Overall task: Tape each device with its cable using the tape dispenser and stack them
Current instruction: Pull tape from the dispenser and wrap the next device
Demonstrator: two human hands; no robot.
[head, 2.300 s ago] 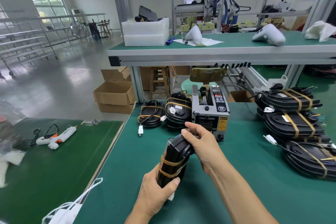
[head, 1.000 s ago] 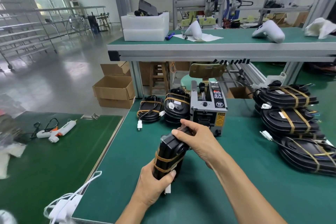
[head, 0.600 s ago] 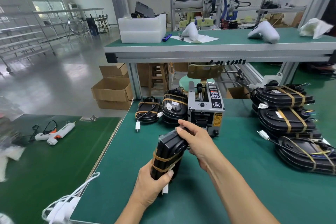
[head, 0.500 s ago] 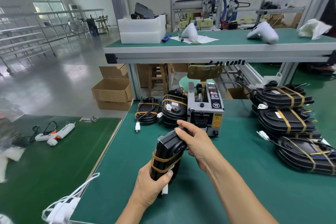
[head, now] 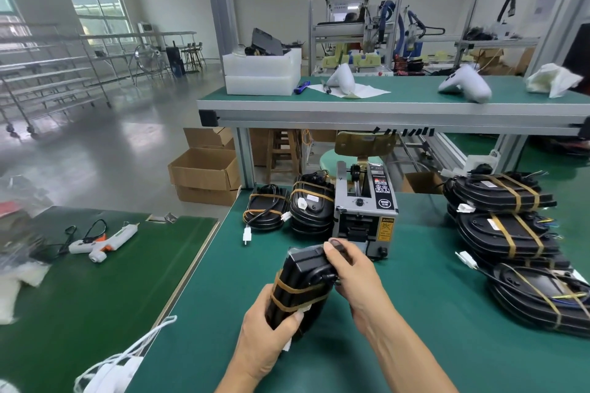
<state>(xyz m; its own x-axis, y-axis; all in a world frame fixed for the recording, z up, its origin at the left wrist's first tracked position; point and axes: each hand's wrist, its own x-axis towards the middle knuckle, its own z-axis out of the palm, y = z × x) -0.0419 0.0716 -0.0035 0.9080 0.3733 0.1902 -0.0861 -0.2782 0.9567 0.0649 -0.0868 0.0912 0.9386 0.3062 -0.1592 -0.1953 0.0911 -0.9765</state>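
I hold a black device (head: pixel 301 277) on edge above the green table (head: pixel 415 313), two brown tape bands around its lower half. My left hand (head: pixel 268 338) grips its near end from below. My right hand (head: pixel 354 274) is curled over its far top end, thumb on the top edge. The grey tape dispenser (head: pixel 365 217) stands just behind the device. Two taped devices (head: pixel 311 210) sit left of the dispenser. A stack of taped devices (head: pixel 504 217) is at the right.
A raised shelf (head: pixel 383 105) with white foam boxes and white housings crosses above the table. A second green table (head: pixel 79 281) at the left carries a glue gun (head: pixel 102 241). White cord lies at the lower left. Cardboard boxes (head: pixel 204 175) stand on the floor.
Both hands have kept hold of the device and tilted it slightly. My head has moved a little closer, so everything appears somewhat shifted.
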